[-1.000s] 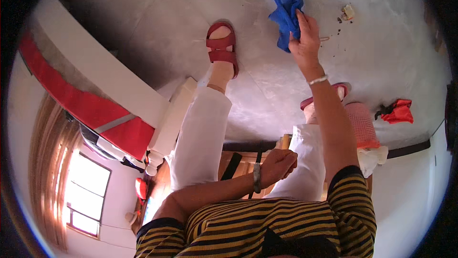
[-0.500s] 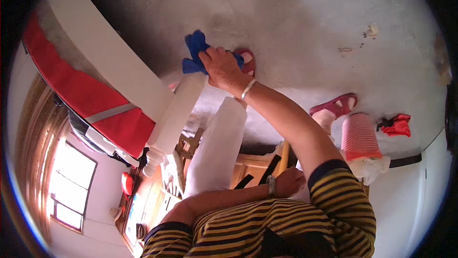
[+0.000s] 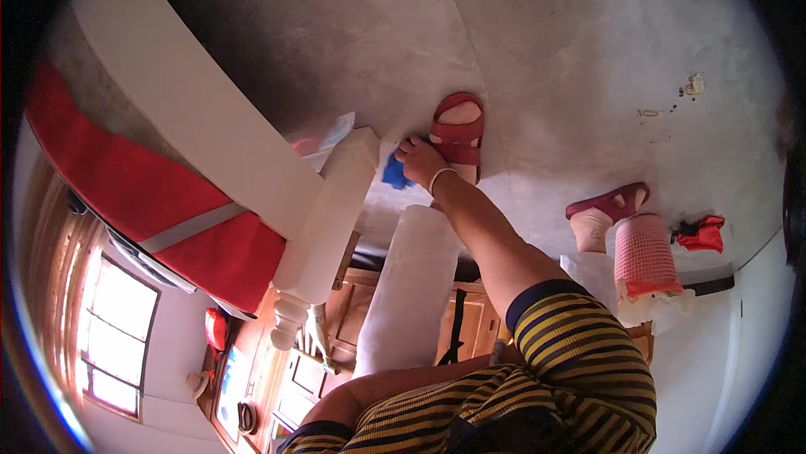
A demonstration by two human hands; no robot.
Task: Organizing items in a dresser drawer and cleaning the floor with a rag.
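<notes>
Blue cloth (image 3: 395, 173) has moved down and left across the frame

The right hand (image 3: 422, 162) grips it with curled fingers near the frame's centre, between a white post (image 3: 337, 194) and a red sandal (image 3: 458, 133). Lower centre, a striped sleeve (image 3: 546, 332) hides the left hand, so its grip I cannot tell.

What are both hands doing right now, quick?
Left hand: hidden from view, so whether it's open or closed can't be told.
Right hand: closed, holding a blue cloth.
</notes>
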